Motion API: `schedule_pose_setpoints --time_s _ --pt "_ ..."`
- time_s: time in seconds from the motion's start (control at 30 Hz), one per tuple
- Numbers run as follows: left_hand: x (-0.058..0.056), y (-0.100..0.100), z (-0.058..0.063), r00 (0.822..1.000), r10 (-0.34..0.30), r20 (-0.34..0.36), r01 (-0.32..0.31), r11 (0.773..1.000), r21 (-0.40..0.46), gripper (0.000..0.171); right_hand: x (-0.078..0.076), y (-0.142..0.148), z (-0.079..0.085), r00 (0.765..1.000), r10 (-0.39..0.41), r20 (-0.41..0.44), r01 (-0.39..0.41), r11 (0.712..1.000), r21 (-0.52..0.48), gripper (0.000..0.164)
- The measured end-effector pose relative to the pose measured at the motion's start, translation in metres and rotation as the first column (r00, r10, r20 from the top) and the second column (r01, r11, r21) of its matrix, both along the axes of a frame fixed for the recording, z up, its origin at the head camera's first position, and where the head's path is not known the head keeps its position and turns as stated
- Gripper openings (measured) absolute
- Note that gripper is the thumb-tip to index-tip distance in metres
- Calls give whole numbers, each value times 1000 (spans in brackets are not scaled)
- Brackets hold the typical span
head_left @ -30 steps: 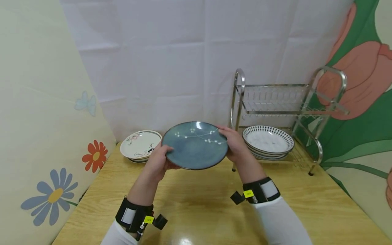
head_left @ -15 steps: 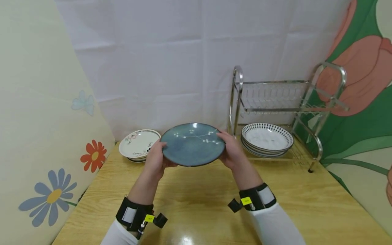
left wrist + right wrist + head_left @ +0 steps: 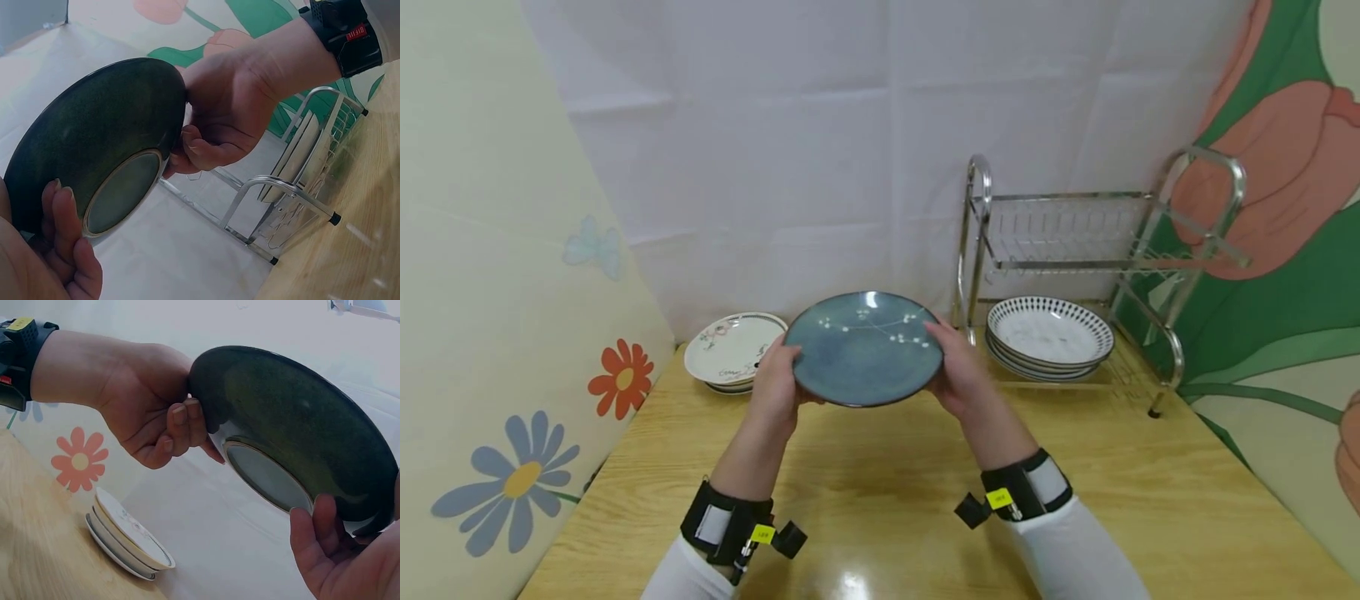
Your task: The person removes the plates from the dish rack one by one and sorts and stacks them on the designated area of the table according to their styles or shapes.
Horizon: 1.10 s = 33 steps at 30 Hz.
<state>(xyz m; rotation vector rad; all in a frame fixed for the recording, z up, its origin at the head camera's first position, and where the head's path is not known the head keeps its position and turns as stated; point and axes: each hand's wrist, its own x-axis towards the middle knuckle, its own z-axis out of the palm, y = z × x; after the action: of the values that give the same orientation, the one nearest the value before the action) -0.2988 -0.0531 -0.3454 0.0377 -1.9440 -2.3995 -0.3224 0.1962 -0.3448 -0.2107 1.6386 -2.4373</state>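
Note:
A blue-green plate (image 3: 865, 358) with a white blossom-branch pattern is held in the air over the table, its face tilted toward the head camera. My left hand (image 3: 777, 383) grips its left rim, thumb on top and fingers underneath. On the opposite side my right hand (image 3: 961, 371) grips the rim the same way. From below, in the left wrist view, the plate's dark underside (image 3: 100, 119) and its round foot show. The right wrist view has that underside (image 3: 281, 412) too, with fingertips of both hands curled beneath it.
Behind my left hand, a stack of white patterned plates (image 3: 730, 348) sits on the wooden table (image 3: 865, 500). At the right stands a two-tier metal dish rack (image 3: 1075, 267); several stacked dishes with dark-patterned rims (image 3: 1048, 333) lie on its lower tier. A white cloth (image 3: 775, 125) hangs behind.
Both hands have carried the blue-green plate slightly to the left, still gripping its two sides. The head view has shifted a little.

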Motion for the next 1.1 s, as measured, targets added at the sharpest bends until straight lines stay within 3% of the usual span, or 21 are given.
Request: schedule_pose_setpoints --time_s 0.4,0.6,0.8,1.1 --pt "-9 -2 -2 996 84 -20 -84 996 2 52 7 -10 -4 999 -38 -34 41 997 69 55" --pt "-17 -14 -5 990 141 -15 -141 990 -1 47 13 -24 -11 999 23 -27 -20 993 112 53" --pt "-32 -30 -8 983 181 26 -179 982 -56 49 18 -37 -17 994 104 -23 -100 985 139 53" --pt "-58 -60 -12 950 311 12 -309 948 -71 33 27 -49 -24 971 238 -16 -229 950 212 70"
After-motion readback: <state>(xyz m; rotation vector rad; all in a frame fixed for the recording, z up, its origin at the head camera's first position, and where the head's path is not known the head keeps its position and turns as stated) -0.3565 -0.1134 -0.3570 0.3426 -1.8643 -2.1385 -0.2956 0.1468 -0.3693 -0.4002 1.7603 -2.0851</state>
